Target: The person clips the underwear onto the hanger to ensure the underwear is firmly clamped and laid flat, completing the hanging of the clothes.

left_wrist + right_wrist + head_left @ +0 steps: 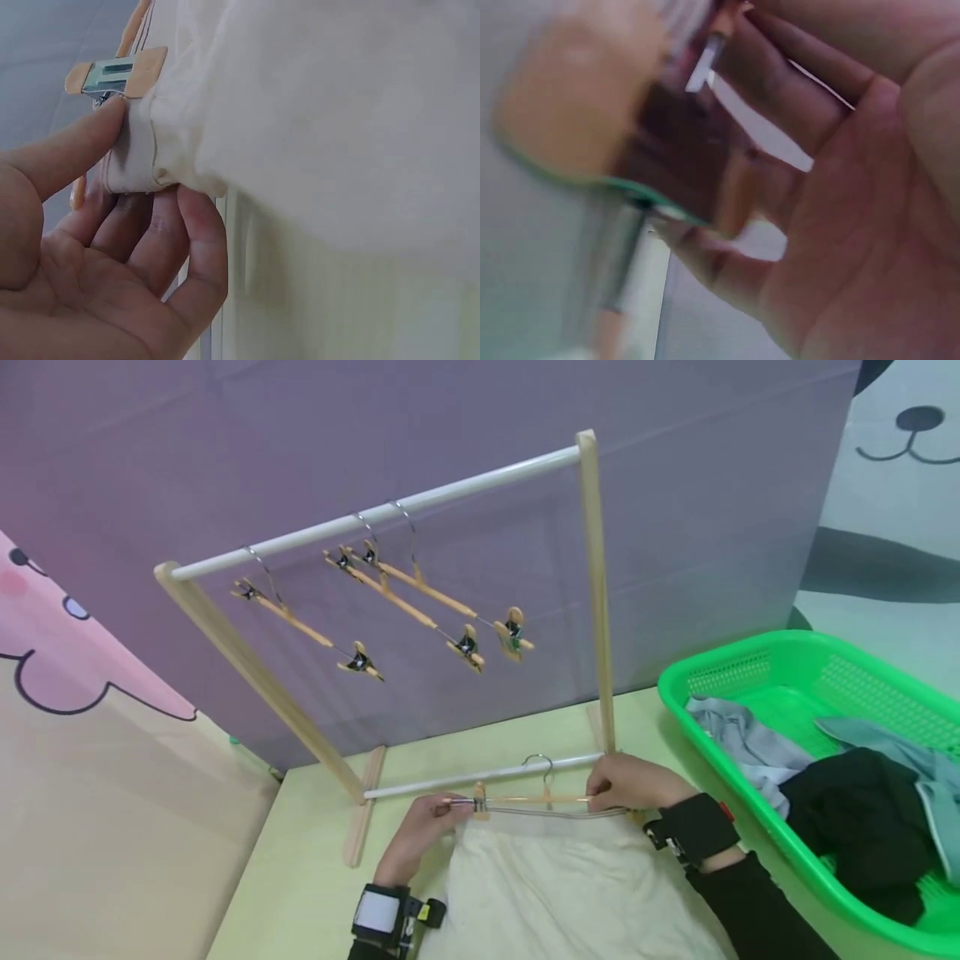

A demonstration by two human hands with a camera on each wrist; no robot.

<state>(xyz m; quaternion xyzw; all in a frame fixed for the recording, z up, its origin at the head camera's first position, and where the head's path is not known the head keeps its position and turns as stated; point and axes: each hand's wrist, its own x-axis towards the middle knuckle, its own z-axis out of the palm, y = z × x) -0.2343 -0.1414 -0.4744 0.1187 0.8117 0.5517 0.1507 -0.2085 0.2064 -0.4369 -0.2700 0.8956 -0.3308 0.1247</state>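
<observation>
A wooden clip hanger (517, 799) with a metal hook lies along the top of a cream garment (555, 877), whose waistband is caught in its left clip (480, 802). My left hand (420, 831) grips the hanger's left end together with the waistband's corner. In the left wrist view, the thumb (90, 139) lies against the band right by the clip, and the fingers curl behind. My right hand (637, 781) pinches the hanger bar near its right end. The right wrist view blurs the right clip (682, 157), which sits among the fingers of that hand.
Ahead stands a wooden rack with a white top rail (465, 489); several similar hangers (405, 602) hang from it. The rack's lower white bar (450, 783) runs just beyond my hands. At the right, a green basket (750, 818) holds grey, black and bluish clothes.
</observation>
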